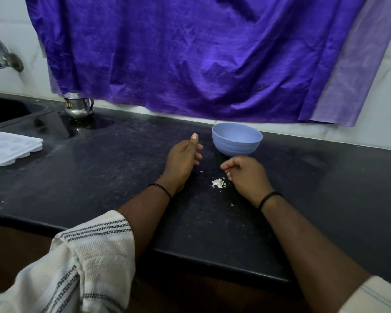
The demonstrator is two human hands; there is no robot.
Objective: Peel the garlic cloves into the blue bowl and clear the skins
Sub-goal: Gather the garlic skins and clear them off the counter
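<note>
One pale blue ribbed bowl (237, 139) stands on the black counter (99, 177). Nearer than the bowl lies one small white heap of garlic skins (217, 183), between two loosely curled, empty hands: left hand (182, 159), right hand (246, 175).

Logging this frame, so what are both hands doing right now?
Left hand: open, fingers relaxed, holding nothing.
Right hand: loosely curled, nothing visibly held.

A small round sticker on the steel pot (78, 106) seems to read "5".
</note>
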